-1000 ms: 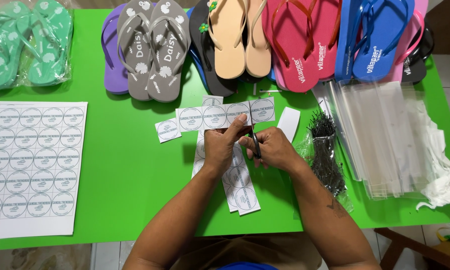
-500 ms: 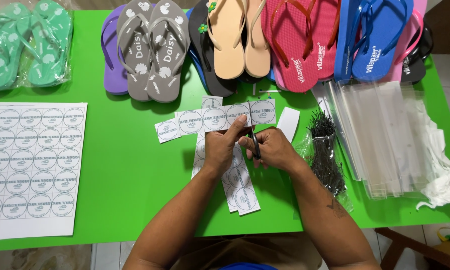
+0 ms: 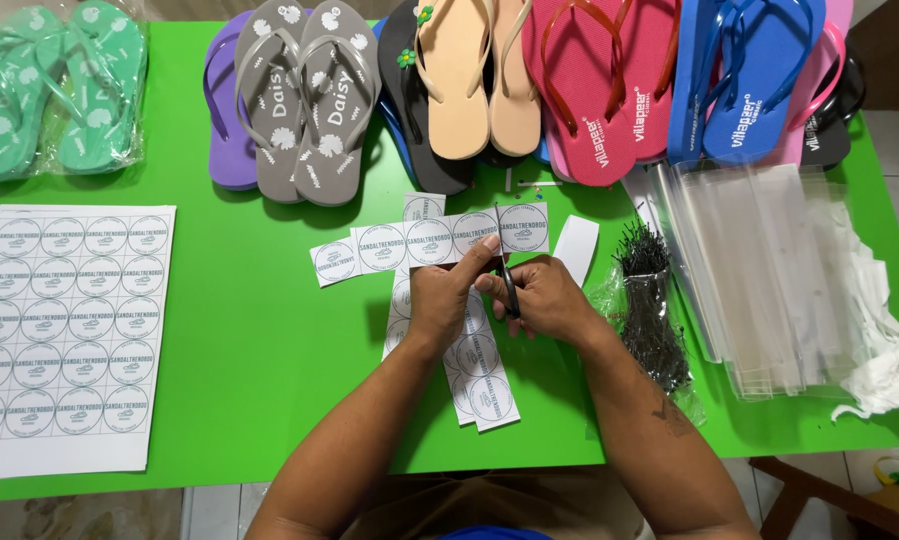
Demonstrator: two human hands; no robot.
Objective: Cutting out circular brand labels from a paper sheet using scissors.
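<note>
Label strip (image 3: 440, 240), a row of round white stickers on paper, lies across the middle of the green counter (image 3: 250, 330), just below the row of sandals; left hand (image 3: 445, 295) pinches its lower edge, thumb and forefinger closed on the paper near the second-to-last sticker. Scissors (image 3: 508, 280), dark blades pointing up, sit in the right hand (image 3: 545, 300), grip closed around the handles; blades meet the strip between two stickers; how far apart the blades stand is too small to tell. Both hands touch at the fingers, mid-counter. Under the hands more cut strips (image 3: 480, 385) lie lengthwise toward the near edge, overlapping. One single cut label (image 3: 332, 262) sits at the strip's left end, touching or just apart, can't tell. Blank white paper piece (image 3: 575, 248) just right of the strip. Full sticker sheet (image 3: 65, 335) far left, flat, well apart from the hands. Far edge: green sandals in a clear bag (image 3: 50, 95) at left, then purple sandal (image 3: 225, 120), grey pair with daisy print (image 3: 310, 100), black sandal (image 3: 420, 110), beige pair (image 3: 480, 75), pink-red pair (image 3: 610, 90), blue pair (image 3: 745, 75), all side by side and overlapping. Right of the hands a clear bag of black plastic ties (image 3: 655, 310), then a stack of clear plastic sleeves (image 3: 760, 270), and crumpled white paper (image 3: 885, 340) at the right edge.
</note>
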